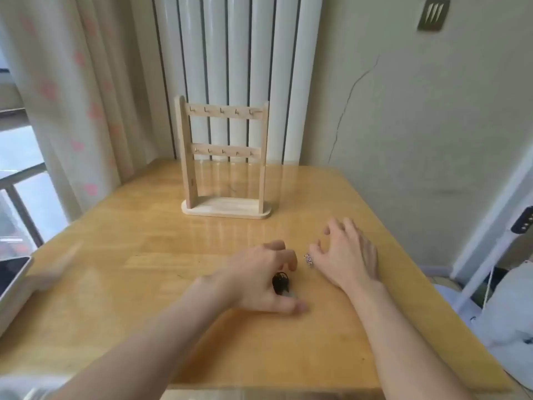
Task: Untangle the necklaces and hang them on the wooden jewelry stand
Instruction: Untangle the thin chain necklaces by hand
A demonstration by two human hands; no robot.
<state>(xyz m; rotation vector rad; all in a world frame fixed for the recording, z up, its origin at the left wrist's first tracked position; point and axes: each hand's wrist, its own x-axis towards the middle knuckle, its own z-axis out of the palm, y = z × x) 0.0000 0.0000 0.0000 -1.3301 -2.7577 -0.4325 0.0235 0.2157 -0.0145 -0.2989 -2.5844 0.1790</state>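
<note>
Wooden and pale, the jewelry stand (226,111) stands upright at the back of the yellow worktop (115,255). Well in front of it, the left hand (259,280) curls over a small dark necklace bundle (280,282); I cannot tell if it grips it. The right hand (347,255) is wide, fingers spread, with its thumb just beside a little sparkly piece (308,259).

Single head-worn view, looking forward and down, close over the table (121,241), wall behind
</note>
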